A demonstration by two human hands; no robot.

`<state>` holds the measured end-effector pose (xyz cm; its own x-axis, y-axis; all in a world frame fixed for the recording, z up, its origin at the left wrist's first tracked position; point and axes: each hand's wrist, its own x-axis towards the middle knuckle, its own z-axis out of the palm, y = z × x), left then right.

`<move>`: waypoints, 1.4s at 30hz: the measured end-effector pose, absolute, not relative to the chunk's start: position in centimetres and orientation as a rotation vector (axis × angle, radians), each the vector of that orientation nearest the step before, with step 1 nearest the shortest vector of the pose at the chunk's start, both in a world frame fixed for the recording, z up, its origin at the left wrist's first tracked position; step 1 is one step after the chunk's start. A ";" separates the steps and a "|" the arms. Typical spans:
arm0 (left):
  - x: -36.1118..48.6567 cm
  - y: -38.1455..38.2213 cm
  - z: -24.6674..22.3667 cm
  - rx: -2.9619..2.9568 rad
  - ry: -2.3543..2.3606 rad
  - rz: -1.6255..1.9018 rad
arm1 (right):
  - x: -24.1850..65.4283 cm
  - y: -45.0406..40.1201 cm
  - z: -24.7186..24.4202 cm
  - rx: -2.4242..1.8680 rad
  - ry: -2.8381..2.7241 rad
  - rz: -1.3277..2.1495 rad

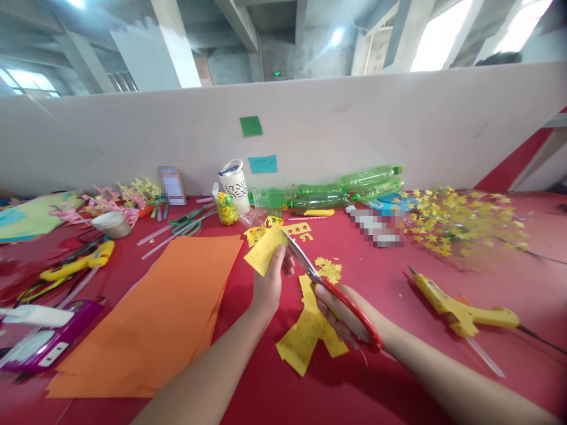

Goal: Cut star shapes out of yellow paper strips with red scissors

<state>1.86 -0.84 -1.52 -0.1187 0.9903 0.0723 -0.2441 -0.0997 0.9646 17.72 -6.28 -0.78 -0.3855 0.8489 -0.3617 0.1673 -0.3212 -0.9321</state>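
My left hand [271, 280] pinches a small yellow paper piece [262, 252] above the red table. Red-handled scissors [354, 310] are in my right hand [343, 313], their blades pointing up and left, with the tip at the paper's right edge. Below the hands lie larger yellow paper scraps [301, 342]. A pile of cut yellow stars [328, 270] sits just beyond the scissor blades. Farther back is a yellow strip with star-shaped holes [297, 229].
Orange sheets [155, 313] lie at left beside a purple power strip [73, 330] and a yellow glue gun [80, 262]. Another glue gun [465, 310] rests at right, near star-covered sprigs [447, 218]. Green bottles [323, 198] and a white cup [234, 184] stand or lie by the partition [332, 136].
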 end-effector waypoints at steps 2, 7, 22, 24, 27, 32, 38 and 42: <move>1.8 -0.7 -1.5 0.999 1.052 1.466 | 17.7 -6.3 -0.6 -1.336 -1.423 1.747; 1.5 -0.5 -1.3 0.866 1.089 1.481 | 17.8 -6.3 -0.5 -1.343 -1.428 1.719; 0.1 1.0 -1.3 1.102 1.030 1.543 | 18.1 -6.2 -0.7 -1.332 -1.469 1.722; 0.1 1.0 -1.2 1.084 1.013 1.510 | 18.1 -6.2 -0.9 -1.334 -1.468 1.711; 0.1 1.0 -1.0 1.068 0.980 1.498 | 18.1 -6.1 -1.0 -1.350 -1.465 1.707; -0.1 1.2 -1.0 1.051 0.912 1.527 | 17.7 -6.2 -0.4 -1.382 -1.466 1.719; -0.5 1.6 -0.9 1.037 0.894 1.544 | 18.0 -6.2 -0.2 -1.394 -1.542 1.688; -1.1 2.0 -0.7 1.127 0.941 1.516 | 18.7 -5.9 0.1 -1.396 -1.595 1.706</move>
<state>-1.10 2.01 -0.73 -0.0817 0.9768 0.1980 -0.2563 -0.2125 0.9429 18.72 -5.92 0.05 -0.4092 0.8314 -0.3759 0.3196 -0.2553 -0.9125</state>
